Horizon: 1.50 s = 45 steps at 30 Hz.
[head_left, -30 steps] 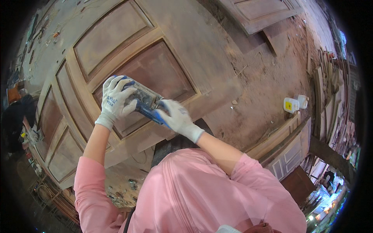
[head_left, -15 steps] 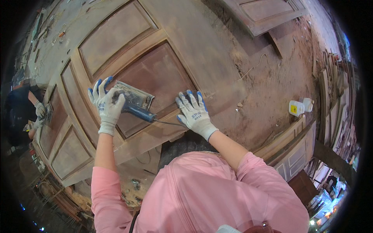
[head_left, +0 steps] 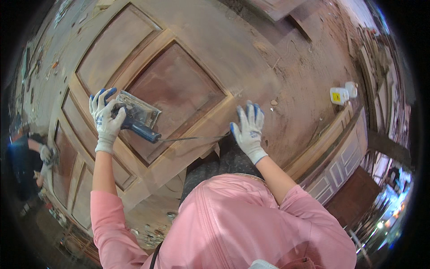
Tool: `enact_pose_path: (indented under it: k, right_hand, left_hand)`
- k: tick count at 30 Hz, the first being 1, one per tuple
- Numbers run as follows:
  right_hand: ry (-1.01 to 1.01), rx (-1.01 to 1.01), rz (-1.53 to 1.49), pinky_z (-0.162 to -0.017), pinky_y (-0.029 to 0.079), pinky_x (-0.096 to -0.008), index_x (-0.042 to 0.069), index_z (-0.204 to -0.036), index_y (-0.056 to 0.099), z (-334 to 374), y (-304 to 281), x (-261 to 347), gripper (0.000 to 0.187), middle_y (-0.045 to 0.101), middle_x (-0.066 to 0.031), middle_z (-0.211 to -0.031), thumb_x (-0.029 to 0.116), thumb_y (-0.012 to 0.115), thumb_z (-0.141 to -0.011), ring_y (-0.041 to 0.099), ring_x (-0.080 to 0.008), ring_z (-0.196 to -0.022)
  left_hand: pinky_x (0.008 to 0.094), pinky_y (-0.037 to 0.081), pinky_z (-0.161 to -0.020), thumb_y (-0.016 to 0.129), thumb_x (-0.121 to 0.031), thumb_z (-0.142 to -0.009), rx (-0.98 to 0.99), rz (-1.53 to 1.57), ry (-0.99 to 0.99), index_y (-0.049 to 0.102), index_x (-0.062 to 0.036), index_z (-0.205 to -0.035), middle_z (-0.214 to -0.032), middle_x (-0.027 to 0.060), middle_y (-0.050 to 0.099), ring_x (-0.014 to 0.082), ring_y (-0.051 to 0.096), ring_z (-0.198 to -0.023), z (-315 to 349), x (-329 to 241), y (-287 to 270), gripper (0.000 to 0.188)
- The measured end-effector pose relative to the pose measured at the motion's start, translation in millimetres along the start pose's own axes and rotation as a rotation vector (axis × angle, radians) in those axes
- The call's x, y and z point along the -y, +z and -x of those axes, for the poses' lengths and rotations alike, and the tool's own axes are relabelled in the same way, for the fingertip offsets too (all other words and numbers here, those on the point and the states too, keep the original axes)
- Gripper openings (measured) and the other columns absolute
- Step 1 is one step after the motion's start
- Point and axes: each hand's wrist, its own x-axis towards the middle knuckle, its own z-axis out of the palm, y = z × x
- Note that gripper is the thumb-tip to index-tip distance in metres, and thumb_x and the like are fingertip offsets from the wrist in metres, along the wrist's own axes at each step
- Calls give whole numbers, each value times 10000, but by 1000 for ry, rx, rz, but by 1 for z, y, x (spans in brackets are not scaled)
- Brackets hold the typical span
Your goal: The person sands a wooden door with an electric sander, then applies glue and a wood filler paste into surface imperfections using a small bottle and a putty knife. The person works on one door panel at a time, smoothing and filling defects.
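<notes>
A dusty wooden panelled door (head_left: 192,123) lies flat in front of me. On its reddish recessed panel (head_left: 174,87) rests a dark blue electric sander (head_left: 142,130) with a square pad. My left hand (head_left: 107,123), in a white work glove with blue fingertips, is closed around the sander's body at its left side. From the sander's handle a dark cord (head_left: 192,138) runs right toward my other hand. My right hand (head_left: 250,132), gloved alike, is held with fingers spread by the door's near right edge. Its thumb is close to the cord; whether they touch I cannot tell.
At far left another person's gloved hand (head_left: 46,154) works on the same door. White plastic jugs (head_left: 339,95) stand on the dusty floor to the right. Door panels (head_left: 338,168) lean at the lower right, near stacked boards (head_left: 374,76). Another panel (head_left: 275,6) lies at the top.
My right hand has moved from the door's surface to its near right edge, fingers spread. The sander, still in my left hand, has shifted left across the panel. The whole view has shifted slightly.
</notes>
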Motion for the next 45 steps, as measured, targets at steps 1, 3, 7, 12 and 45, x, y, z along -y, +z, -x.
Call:
enact_pose_path:
  k: [1, 3, 7, 12, 45]
  right_hand:
    - [79, -8, 4, -1210, 213, -609, 85, -1475, 517, 16, -1, -2, 640, 354, -207, -1608, 354, 681, -918, 314, -474, -1447]
    - [250, -36, 13, -1202, 228, -602, 80, -1477, 513, 51, -1, -10, 632, 356, -209, -1605, 356, 670, -930, 318, -478, -1440]
    - [658, -91, 25, -1186, 260, -596, 92, -1399, 557, 155, 42, -26, 543, 429, -187, -1560, 378, 655, -947, 338, -444, -1446]
    - [1285, 399, -259, -1091, 413, -524, 96, -1244, 662, 309, 81, -8, 472, 640, -180, -1358, 441, 620, -925, 540, -400, -1314]
    - [1883, -671, -972, -568, 521, -358, 145, -974, 654, 795, 270, -249, 140, 630, -12, -756, 280, 624, -1001, 611, -167, -648]
  left_hand:
    - [538, 222, -1242, 701, -244, -762, 11, 9, 11, 751, -105, -935, -1308, 71, 656, 337, 496, -1341, 1, 3, 3, 228]
    - [537, 251, -1230, 695, -227, -779, 29, 30, 49, 738, -95, -941, -1257, 90, 672, 341, 532, -1291, -3, 4, 6, 213]
    - [483, 419, -1023, 680, -173, -827, 56, 127, 34, 711, -77, -932, -1052, 114, 681, 354, 594, -1093, -2, -1, 3, 146]
    - [458, 448, -934, 575, -129, -973, 103, 341, -87, 692, -12, -1007, -1003, 154, 660, 325, 594, -971, 10, 6, 13, 169]
    - [396, 527, -880, 510, -378, -1036, 36, 175, -141, 674, 9, -1204, -1072, 139, 681, 264, 641, -955, 115, -123, 124, 452]
